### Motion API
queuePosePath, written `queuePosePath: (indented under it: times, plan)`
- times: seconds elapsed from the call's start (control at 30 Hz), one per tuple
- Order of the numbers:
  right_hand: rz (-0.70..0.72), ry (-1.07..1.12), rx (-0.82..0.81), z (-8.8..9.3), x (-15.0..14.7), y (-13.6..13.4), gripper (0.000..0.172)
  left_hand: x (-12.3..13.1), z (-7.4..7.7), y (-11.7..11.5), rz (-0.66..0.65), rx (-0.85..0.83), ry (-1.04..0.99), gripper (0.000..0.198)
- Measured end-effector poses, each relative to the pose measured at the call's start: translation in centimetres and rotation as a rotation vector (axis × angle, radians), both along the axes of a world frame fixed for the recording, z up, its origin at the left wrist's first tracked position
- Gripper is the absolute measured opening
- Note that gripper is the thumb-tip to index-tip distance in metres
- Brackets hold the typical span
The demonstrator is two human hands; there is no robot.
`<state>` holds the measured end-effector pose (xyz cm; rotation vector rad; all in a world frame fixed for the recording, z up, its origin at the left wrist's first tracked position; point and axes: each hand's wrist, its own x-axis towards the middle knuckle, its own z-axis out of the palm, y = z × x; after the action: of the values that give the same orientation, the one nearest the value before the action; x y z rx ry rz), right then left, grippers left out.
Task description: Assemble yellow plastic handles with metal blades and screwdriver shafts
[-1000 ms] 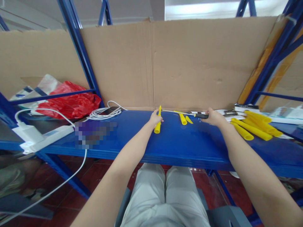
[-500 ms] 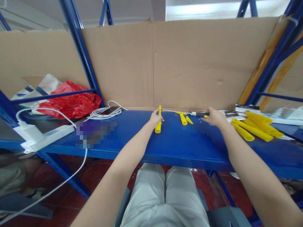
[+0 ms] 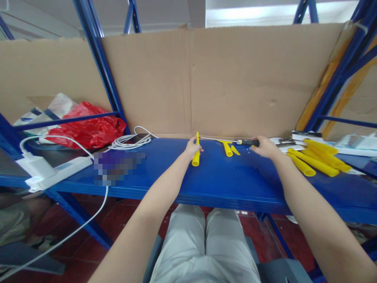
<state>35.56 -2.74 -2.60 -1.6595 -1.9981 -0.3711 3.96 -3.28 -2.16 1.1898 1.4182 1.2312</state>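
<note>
My left hand (image 3: 193,147) is closed around a yellow plastic tube (image 3: 195,159), whose round end faces me and whose narrow part rises above my fingers. My right hand (image 3: 263,147) grips the black end of a screwdriver handle (image 3: 246,142). The screwdriver's long thin metal shaft (image 3: 215,139) points left, its tip close to the tube; I cannot tell whether they touch. Under the shaft lies a cut yellow tube (image 3: 227,149) with a small yellow scrap (image 3: 235,150) beside it.
Several yellow tubes (image 3: 322,161) are piled at the right of the blue shelf (image 3: 229,181). At the left are a coiled white cable (image 3: 129,142), a red plastic bag (image 3: 91,124) and a white power strip (image 3: 66,171). Cardboard (image 3: 235,78) walls the back.
Both hands keep their grips, on the tube and the screwdriver. My right hand has shifted slightly left, and more of the screwdriver handle shows. Otherwise little has moved.
</note>
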Motion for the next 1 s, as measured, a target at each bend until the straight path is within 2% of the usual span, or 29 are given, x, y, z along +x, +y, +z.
queuePosePath:
  times: [0.17,0.33,0.5,0.57,0.67,0.8,0.9,1.0]
  plan:
    - [-0.064,-0.052,0.019,0.2,0.0,-0.2,0.039,0.0,0.1,-0.1,-0.017,-0.011,0.004,0.076]
    - [-0.145,-0.093,0.054,0.4,-0.4,-0.8,0.028,-0.1,0.0,0.2,-0.046,-0.016,0.019,0.077]
    - [-0.227,-0.062,-0.002,0.4,-0.7,-1.2,0.032,-0.1,0.0,0.1,-0.06,-0.013,0.016,0.076]
    - [-0.22,-0.06,-0.037,0.3,-0.5,-1.0,0.033,-0.1,0.0,0.1,-0.06,-0.014,0.012,0.076]
    - [-0.13,-0.073,-0.075,0.1,-0.1,-0.5,0.033,-0.1,0.1,0.0,-0.053,-0.02,-0.001,0.077]
    - [-0.03,-0.091,-0.058,0.1,0.1,0.0,0.029,-0.2,0.1,0.0,-0.041,-0.021,-0.016,0.076]
    - [-0.036,-0.121,-0.022,0.2,0.0,0.0,0.029,-0.2,0.1,0.0,-0.04,-0.02,-0.011,0.076]
    - [-0.105,-0.118,-0.014,0.3,-0.1,-0.3,0.031,-0.2,0.1,0.0,-0.067,-0.024,0.003,0.077]
